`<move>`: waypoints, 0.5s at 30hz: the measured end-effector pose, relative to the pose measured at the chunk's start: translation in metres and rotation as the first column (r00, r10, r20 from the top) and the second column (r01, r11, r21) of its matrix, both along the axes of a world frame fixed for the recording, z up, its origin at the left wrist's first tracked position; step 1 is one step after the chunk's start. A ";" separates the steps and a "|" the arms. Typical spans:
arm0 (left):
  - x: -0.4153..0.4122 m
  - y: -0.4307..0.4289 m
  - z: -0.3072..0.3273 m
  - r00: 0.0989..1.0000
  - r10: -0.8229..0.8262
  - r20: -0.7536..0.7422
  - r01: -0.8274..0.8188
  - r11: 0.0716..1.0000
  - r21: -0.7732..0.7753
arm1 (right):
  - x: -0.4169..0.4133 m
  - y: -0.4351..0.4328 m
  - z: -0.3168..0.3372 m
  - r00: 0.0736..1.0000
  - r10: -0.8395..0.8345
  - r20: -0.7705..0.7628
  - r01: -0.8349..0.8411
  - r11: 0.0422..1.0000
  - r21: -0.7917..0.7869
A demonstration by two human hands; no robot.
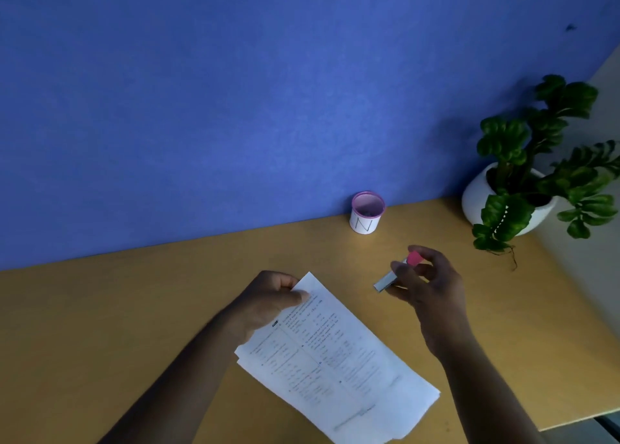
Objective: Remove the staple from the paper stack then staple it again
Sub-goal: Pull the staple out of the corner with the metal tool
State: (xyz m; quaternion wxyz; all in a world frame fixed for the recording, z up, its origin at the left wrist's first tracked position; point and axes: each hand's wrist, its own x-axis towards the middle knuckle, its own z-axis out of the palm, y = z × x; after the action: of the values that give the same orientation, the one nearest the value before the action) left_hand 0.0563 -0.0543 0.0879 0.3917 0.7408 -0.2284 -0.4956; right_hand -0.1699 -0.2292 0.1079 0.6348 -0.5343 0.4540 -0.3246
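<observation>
The left hand [271,297] pinches the paper stack's [335,356] far corner; the right hand [432,286] grips the stapler [396,274]. Keep that corner pinned flat on the tabletop [134,309] and square up the sheets.

White printed paper stack [335,353] lies diagonally on the desk — small pink-and-silver stapler [396,274] held just above, right.

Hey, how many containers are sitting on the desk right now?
2. A small pink-rimmed cup stands against the blue wall, and a white plant pot sits in the far right corner. Nothing else looks hidden.
</observation>
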 end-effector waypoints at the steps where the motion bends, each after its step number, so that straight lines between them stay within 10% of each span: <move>1: -0.001 0.003 0.004 1.000 0.006 -0.020 -0.006 1.000 -0.010 | -0.001 0.012 0.017 0.996 0.014 0.084 -0.018 0.999 0.037; 15: -0.052 0.061 0.082 0.934 0.261 -0.244 -0.320 0.915 -0.247 | 0.006 0.134 0.052 0.962 0.035 0.269 -0.076 0.987 0.143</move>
State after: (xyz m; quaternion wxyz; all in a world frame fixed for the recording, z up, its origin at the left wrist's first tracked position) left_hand 0.0039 0.0062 0.1698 0.5843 0.6478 -0.1420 -0.4677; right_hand -0.1636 -0.0957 0.1603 0.7378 -0.4486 0.3729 -0.3396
